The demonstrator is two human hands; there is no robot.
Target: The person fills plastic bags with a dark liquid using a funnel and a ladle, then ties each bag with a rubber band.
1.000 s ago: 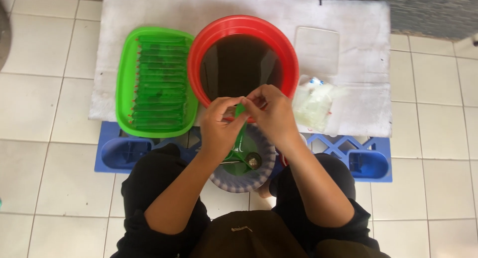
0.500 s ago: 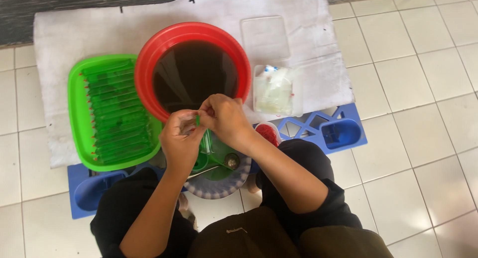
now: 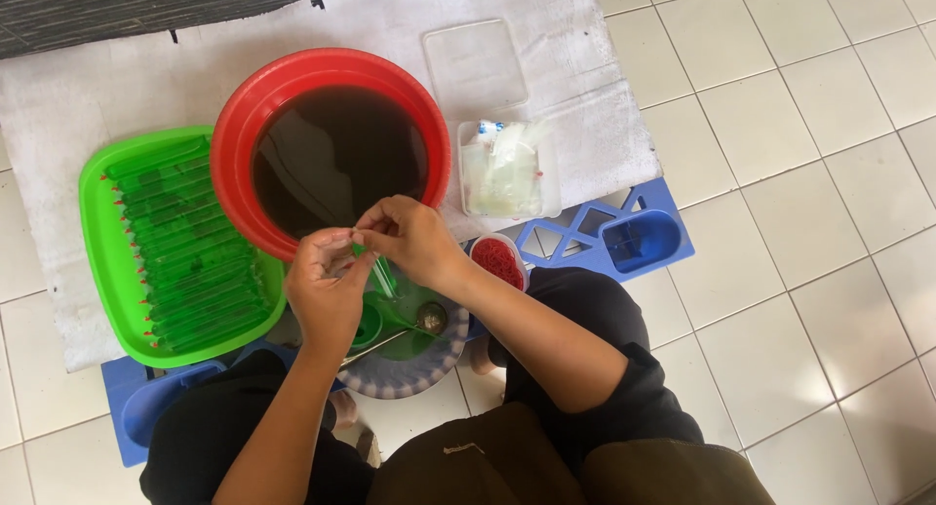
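You look down on pale tiled floor [image 3: 809, 154], grey grout lines, soft daylight glare on tiles at right. White cloth [image 3: 546, 37] spread over floor at top. Dark woven mat [image 3: 117, 3] along top left edge. Blue plastic crate [image 3: 624, 237] under cloth's lower edge.

Red bowl [image 3: 234, 144] with dark water on white cloth [image 3: 117, 86]. Green tray [image 3: 97, 242] beside it. Clear box [image 3: 507, 169] near blue rack [image 3: 634, 242].

The scene is being lit evenly by soft daylight; faint sheen is being shown on the floor tiles [image 3: 819, 300], and slight blur at the fingers [image 3: 363, 240].
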